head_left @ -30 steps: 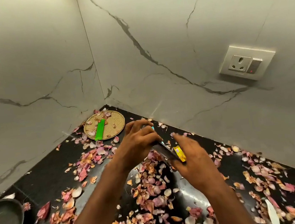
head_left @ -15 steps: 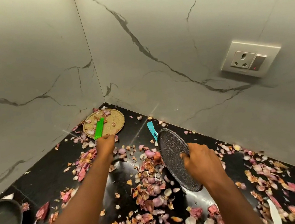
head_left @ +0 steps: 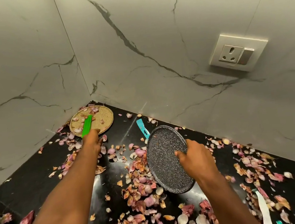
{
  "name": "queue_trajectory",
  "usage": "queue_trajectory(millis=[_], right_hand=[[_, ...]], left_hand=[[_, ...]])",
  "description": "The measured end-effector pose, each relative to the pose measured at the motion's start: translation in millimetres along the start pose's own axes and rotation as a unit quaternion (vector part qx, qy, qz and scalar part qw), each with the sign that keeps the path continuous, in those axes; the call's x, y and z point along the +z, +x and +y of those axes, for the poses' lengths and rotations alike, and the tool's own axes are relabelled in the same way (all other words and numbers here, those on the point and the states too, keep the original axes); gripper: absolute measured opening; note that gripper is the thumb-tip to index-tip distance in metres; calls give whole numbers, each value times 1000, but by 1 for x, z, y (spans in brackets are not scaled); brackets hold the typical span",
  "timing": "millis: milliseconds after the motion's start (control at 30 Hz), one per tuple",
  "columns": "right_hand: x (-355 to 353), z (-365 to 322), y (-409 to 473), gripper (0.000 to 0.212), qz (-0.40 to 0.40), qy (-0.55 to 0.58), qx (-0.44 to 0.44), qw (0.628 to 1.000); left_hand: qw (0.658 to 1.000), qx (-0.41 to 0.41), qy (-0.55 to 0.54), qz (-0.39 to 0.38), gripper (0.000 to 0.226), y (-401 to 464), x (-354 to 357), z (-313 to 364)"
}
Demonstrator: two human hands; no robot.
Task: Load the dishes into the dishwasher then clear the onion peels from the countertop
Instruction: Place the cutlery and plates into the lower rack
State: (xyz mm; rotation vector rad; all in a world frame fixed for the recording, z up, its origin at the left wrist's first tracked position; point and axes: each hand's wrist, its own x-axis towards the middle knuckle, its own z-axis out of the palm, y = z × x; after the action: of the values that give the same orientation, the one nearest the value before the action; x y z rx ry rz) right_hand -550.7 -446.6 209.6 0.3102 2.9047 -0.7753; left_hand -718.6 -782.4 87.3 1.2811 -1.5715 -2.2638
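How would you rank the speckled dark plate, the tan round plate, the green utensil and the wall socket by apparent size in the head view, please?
1. speckled dark plate, though nearer the camera
2. wall socket and tan round plate: too alike to rank
3. green utensil

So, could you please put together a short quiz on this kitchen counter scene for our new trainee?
1. True or false: the right hand grips the speckled dark plate by its rim.
2. Which thing does the left hand reach? A) the teal knife B) the green knife C) the wall socket
3. Fill in: the green knife lies across the round ____ plate in the corner of the black countertop.

Key
1. True; the plate is tilted up, with onion peels beside it.
2. B; the fingers are at its handle end, though the grip itself is hidden.
3. Tan.
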Motion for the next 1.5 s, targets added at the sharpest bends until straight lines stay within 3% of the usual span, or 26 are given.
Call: queue_trajectory(millis=[333,467,567,633,767,867,1000,1100,1167,1233,1300,1500], right_hand=[[25,-23,-34,13,42,-68,-113,990],[35,-28,-47,15,13,-163,-124,979],[41,-20,-48,34,-7,-213,-130,968],[38,-14,-46,23,22,-186,-145,972],[34,-3,-43,36,20,-188,-145,971],[38,-8,-51,38,-14,-198,-147,969],[40,-2,-56,37,-20,-201,-149,968],[33,3,-57,39,-15,-209,-144,967],[30,4,-59,37,-4,-210,-142,967],[32,4,-61,36,3,-210,-144,967],[33,5,-64,34,5,-205,-145,968],[26,23,-68,19,56,-82,-70,993]], left_hand=[[997,-31,-64,-9,35,10,14,9],[989,-59,-132,-22,51,9,16,14],[980,-15,-199,-6,43,17,20,28],[977,24,-210,2,41,19,28,38],[987,101,-79,94,38,9,38,44],[970,186,-7,155,36,-1,26,43],[924,333,97,163,32,-28,-4,36],[868,443,193,113,37,-59,-30,36],[792,529,298,63,37,-77,-46,39],[693,601,398,22,36,-91,-58,42],[640,634,435,5,37,-104,-66,44],[663,666,341,16,38,-147,-87,54]])
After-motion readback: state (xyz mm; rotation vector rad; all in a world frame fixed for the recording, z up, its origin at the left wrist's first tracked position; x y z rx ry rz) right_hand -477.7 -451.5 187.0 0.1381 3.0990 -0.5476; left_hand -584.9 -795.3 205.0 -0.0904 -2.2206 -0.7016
